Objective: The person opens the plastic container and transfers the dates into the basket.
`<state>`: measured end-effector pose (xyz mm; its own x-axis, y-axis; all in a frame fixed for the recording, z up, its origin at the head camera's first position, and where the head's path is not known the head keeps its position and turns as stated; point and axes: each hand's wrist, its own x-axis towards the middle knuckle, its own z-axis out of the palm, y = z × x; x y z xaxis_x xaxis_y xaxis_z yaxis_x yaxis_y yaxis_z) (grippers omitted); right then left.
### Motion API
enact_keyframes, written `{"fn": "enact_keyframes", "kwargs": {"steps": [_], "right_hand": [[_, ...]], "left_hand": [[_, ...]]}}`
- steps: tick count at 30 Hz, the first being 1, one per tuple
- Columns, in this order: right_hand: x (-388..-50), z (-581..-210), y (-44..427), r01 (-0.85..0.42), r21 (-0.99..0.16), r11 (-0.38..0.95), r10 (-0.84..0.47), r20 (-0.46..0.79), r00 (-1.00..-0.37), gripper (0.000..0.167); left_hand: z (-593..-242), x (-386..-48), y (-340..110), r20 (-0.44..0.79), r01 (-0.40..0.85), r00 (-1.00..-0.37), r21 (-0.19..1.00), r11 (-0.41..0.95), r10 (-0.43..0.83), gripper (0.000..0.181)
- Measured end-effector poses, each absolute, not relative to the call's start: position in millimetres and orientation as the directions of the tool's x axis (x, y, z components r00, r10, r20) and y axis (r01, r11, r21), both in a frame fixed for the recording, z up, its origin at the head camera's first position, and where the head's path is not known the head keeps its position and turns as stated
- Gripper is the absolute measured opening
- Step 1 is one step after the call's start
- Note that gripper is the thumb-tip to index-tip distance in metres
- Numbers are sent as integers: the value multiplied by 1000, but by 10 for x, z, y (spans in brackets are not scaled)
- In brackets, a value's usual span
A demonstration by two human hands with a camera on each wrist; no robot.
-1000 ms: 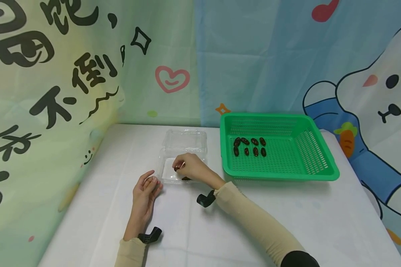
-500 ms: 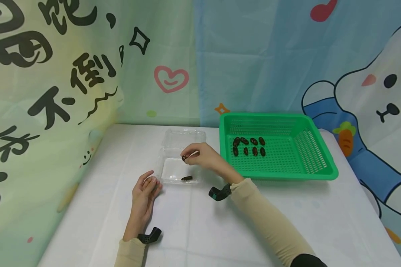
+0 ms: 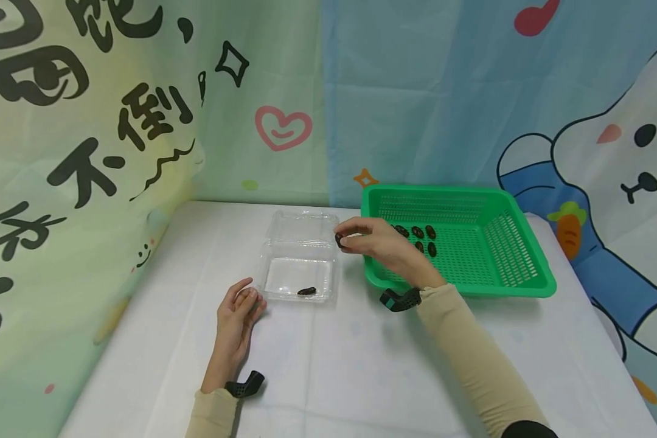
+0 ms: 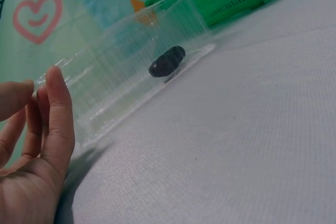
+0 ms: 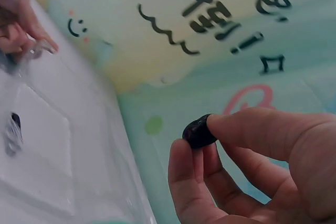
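Observation:
My right hand (image 3: 385, 246) pinches a dark, glossy date (image 5: 199, 131) between thumb and fingertips, in the air just left of the green basket (image 3: 460, 291). In the head view the hand hides part of the basket's near left wall and some dates inside. A clear plastic clamshell box (image 3: 276, 280) lies with its lid folded back on the table. One dark date (image 3: 306, 291) rests in its base near the front right; the left wrist view shows this through the clear wall. My left hand (image 3: 238, 319) holds the box's front left corner between thumb and forefinger.
Several dates (image 3: 418, 232) sit in rows in the left part of the basket. A white cloth (image 3: 317, 377) covers the table. Behind it hangs a printed curtain (image 3: 405, 109).
My right hand has lifted the date out of the clear box and carried it right, toward the green basket. The left hand has stayed at the box's corner.

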<state>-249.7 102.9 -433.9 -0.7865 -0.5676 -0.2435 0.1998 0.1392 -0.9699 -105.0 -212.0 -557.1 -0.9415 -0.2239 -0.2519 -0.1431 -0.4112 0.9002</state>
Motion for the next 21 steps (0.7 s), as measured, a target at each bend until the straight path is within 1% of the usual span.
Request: {"fn": "enact_keyframes", "kwargs": {"steps": [3, 6, 13, 21], "right_hand": [[-2562, -4351, 1205, 270, -958, 92, -547, -275, -790, 37], [-2620, -4382, 1383, 297, -952, 73, -522, -290, -802, 41], [-2709, -4423, 1826, 290, -952, 95, -484, -299, -823, 54], [-2905, -4521, 2220, 366, -925, 102, -412, -374, -831, 57]], "left_hand": [[-5569, -1050, -2120, -253, -144, -941, 899, -414, -224, 46], [-5567, -1046, -2116, -256, -142, -940, 895, -422, -227, 45], [-5558, -1044, -2106, -248, -135, -943, 896, -422, -224, 47], [-5575, -1046, -2120, -239, -127, -944, 899, -420, -226, 47]]}}
